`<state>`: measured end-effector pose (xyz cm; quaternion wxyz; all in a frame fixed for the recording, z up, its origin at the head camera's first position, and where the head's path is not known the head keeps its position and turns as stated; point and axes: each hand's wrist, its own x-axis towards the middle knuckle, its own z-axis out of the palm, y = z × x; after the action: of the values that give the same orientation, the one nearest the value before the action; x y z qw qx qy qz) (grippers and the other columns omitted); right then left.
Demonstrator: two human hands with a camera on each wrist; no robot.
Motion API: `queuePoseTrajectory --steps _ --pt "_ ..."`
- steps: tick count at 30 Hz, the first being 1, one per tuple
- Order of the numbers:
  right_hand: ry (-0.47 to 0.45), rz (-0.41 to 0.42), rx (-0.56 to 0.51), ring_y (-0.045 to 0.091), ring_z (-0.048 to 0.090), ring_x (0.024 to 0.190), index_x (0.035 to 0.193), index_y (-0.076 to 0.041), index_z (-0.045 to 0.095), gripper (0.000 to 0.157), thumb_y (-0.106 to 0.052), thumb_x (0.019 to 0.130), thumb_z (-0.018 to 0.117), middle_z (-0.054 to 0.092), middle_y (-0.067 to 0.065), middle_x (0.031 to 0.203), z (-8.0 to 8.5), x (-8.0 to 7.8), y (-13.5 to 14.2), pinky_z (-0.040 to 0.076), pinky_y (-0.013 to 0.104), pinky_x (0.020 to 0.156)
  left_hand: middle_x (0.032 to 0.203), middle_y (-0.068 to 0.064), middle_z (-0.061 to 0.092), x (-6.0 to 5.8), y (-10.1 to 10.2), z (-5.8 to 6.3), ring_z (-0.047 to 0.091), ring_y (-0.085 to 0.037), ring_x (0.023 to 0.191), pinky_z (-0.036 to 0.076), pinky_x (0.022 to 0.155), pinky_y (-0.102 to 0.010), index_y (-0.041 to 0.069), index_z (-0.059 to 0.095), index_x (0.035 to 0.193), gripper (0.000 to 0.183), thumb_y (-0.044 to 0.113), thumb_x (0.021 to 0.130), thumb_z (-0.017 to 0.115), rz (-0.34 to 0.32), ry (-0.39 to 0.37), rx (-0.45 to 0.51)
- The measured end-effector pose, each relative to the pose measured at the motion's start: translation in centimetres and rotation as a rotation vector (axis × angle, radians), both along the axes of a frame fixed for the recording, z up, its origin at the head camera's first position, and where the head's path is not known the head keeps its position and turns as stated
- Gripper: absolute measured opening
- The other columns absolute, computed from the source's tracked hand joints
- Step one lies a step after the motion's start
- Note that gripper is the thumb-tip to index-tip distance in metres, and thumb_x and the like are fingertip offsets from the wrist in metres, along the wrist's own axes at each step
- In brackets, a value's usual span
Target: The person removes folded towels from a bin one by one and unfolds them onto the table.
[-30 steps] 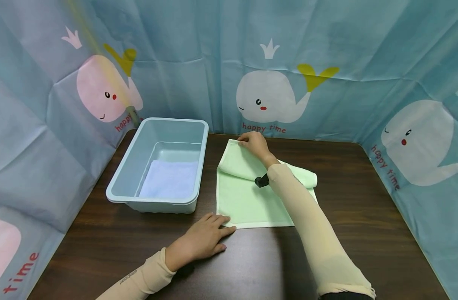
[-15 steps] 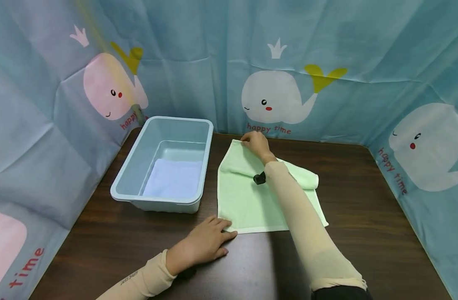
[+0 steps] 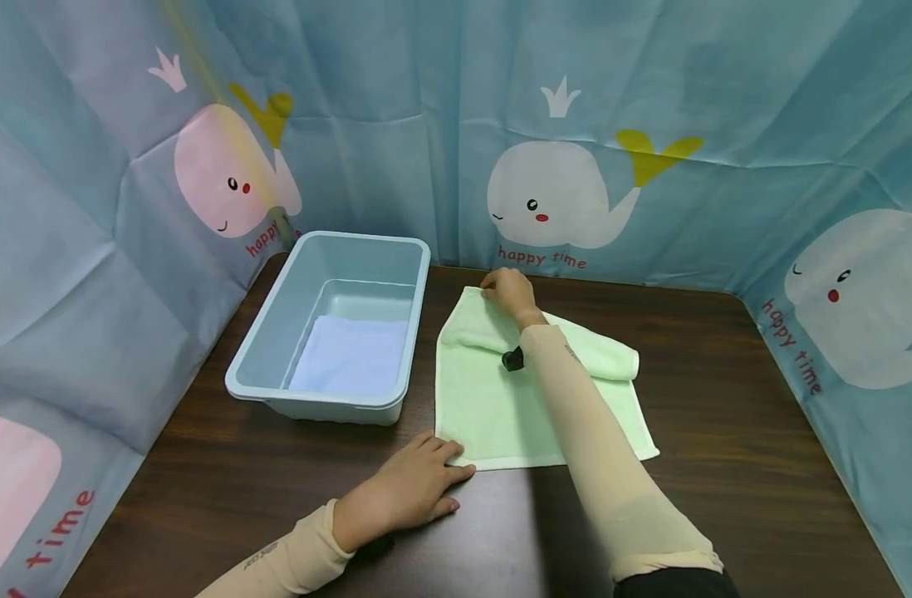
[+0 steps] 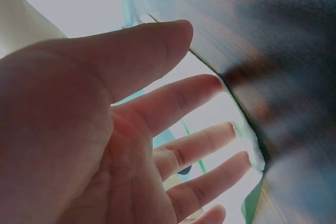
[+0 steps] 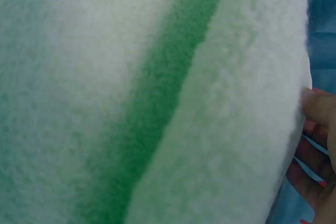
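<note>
A light green towel (image 3: 486, 407) lies on the table, its far part folded over toward the near side, with a rounded fold at the right. My right hand (image 3: 510, 295) pinches the towel's far left corner; in the right wrist view the thumb and fingers of that hand (image 5: 321, 135) are at the cloth's edge. At the near left corner, my left hand (image 3: 414, 483) lies palm down with straight, spread fingers, the fingertips on the towel. The left wrist view shows the left hand (image 4: 142, 135) with its fingers extended along the white hem.
A light blue plastic basin (image 3: 277, 394) stands left of the towel, with a folded pale lavender cloth (image 3: 351, 357) on its bottom. Dark wooden tabletop (image 3: 740, 465) extends around them. A blue curtain with whale prints (image 3: 396, 166) closes off the back and sides.
The head view has turned slightly, so the scene sits further right. The towel and my right hand have come slightly nearer. Both hands keep their places on the towel.
</note>
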<state>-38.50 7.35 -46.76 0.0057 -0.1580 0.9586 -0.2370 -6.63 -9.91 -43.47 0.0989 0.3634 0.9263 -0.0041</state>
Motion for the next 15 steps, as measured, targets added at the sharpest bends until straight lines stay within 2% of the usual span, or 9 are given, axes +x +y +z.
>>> queuePoseTrajectory --steps 10,15 --pt "0.014 -0.021 0.016 0.027 0.069 0.100 0.109 -0.013 0.078 0.020 -0.020 0.090 0.073 0.076 0.006 0.111 0.09 0.13 -0.11 0.056 0.043 0.088 0.139 -0.004 0.056 0.10 0.15 0.05 0.054 -0.024 0.129 0.039 0.115 -0.046 0.028 0.059 0.138 0.048 0.045 0.093 0.064 0.001 0.006 0.005" --pt "0.039 0.002 0.019 0.026 0.069 0.100 0.108 -0.012 0.077 0.021 -0.020 0.089 0.074 0.076 0.006 0.111 0.54 0.08 0.23 0.056 0.043 0.087 0.136 -0.004 0.057 0.09 0.17 0.26 0.055 -0.023 0.126 0.039 0.115 -0.045 0.028 0.061 0.136 0.047 0.045 0.093 0.064 0.004 0.008 -0.003"
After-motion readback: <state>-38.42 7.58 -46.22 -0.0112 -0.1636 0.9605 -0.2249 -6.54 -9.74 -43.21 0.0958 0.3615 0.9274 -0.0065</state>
